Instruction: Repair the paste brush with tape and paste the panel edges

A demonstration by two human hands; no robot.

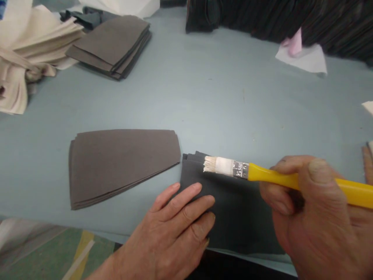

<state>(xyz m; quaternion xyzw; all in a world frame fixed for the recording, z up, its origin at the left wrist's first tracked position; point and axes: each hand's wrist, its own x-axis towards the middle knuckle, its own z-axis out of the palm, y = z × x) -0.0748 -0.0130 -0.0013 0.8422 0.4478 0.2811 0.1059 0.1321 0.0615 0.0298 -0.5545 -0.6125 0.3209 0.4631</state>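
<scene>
My right hand point(314, 210) grips the yellow handle of a paintbrush point(269, 175). White tape wraps the base of its pale bristles, which are over the upper left part of a stack of dark pieces point(239, 217); I cannot tell whether they touch it. With its fingers stretched out, my left hand point(180, 229) lies flat on the left edge of that dark stack. Left of it, a stack of brown-grey tapered pieces point(122, 163) rests on the table, its layers slightly fanned at the edges.
The pale blue table point(215, 105) spans the view. Another grey-brown stack point(113, 42) lies at the back left, beside beige cloth strips point(37, 46). Dark folded pieces point(276, 19) line the back right, with a white and pink scrap point(304, 56) before them. Green floor point(43, 249) shows lower left.
</scene>
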